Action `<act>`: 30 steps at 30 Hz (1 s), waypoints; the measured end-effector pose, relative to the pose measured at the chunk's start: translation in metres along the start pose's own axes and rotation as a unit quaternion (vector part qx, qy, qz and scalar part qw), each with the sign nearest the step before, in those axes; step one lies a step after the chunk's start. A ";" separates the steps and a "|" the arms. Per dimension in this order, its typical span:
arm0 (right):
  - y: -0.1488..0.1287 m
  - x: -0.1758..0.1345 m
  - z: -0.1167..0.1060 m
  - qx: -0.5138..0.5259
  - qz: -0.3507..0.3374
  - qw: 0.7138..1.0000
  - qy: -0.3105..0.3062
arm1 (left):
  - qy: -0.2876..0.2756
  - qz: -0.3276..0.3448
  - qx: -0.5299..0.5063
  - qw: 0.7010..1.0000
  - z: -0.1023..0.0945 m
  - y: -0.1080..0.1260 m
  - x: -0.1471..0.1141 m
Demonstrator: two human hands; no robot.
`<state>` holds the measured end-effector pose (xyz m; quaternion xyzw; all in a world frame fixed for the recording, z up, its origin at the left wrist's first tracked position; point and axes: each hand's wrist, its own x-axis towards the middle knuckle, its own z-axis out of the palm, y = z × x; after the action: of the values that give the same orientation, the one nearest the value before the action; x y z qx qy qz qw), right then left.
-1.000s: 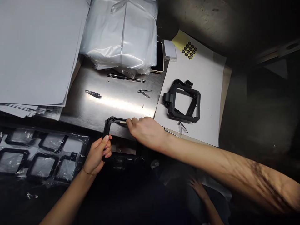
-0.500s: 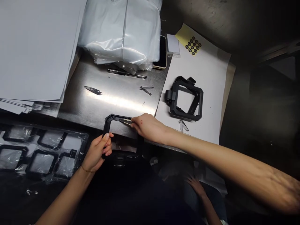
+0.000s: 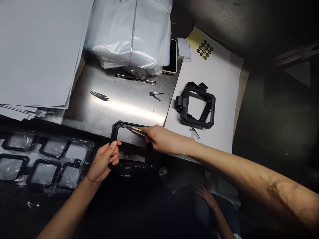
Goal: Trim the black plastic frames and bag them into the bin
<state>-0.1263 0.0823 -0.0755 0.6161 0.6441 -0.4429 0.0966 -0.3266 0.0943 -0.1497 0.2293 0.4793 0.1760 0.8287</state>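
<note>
My left hand point(image 3: 106, 157) is wrapped round the left side of a black square plastic frame point(image 3: 114, 134), held at the table's front edge. In my right hand point(image 3: 159, 136) is a slim blade-like tool point(image 3: 136, 130) with a pale edge; its exact kind cannot be made out. The tool's dark tip lies against or just beside the inner side of the frame's far bar. My right hand hides the frame's upper right corner, and the lower part is lost in shadow. On the white paper lies another black frame assembly point(image 3: 213, 111).
On the metal table point(image 3: 119, 109) lie a pen point(image 3: 136, 78), a small dark tool point(image 3: 99, 96) and nail clippers point(image 3: 156, 95). More clippers point(image 3: 194, 133) sit on white paper point(image 3: 224, 86). Plastic bags point(image 3: 129, 36) are stacked behind, and bagged frames point(image 3: 45, 171) are at left. Another person's hand point(image 3: 208, 198) shows below.
My right hand has shifted slightly right and toward me, and the tool is tilted more, its tip still by the far bar. My left hand keeps its grip on the frame.
</note>
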 end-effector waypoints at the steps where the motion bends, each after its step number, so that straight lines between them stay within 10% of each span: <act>1: 0.001 0.000 -0.001 0.006 -0.002 1.000 0.003 | 0.001 0.000 -0.001 1.000 0.000 0.000 0.000; 30: -0.001 0.012 0.047 0.489 0.065 0.870 0.016 | -0.005 0.004 0.014 1.000 -0.001 -0.001 0.001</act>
<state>-0.1501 0.0582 -0.1109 0.6320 0.3051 -0.6840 -0.1990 -0.3267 0.0941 -0.1513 0.2438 0.4769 0.1719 0.8268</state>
